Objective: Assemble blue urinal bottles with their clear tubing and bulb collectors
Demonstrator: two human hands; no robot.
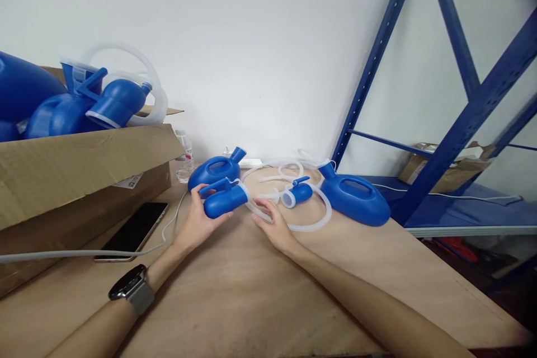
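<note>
In my left hand (200, 221) is a blue plastic urinal cup (224, 202) with a side handle and a pale rim facing right. The fingers reach round its back and handle. To its right, my right hand (274, 226) has thumb and fingers apart beside a translucent hose (309, 229); whether they touch it I cannot tell. Just beyond that hand, a second blue urinal cup (298, 194) lies within the hose's loops. One blue urinal bottle (216, 170) stands behind my left hand, another blue urinal bottle (356, 201) to the right.
On the left, a cardboard box (88, 165) holds several blue urinal parts and hoses. A phone (133, 229) lies before it, crossed by a white cable (84, 255). A water bottle (184, 156) and power strip (247, 164) stand near the wall. Blue shelving (436, 148) borders the table's right.
</note>
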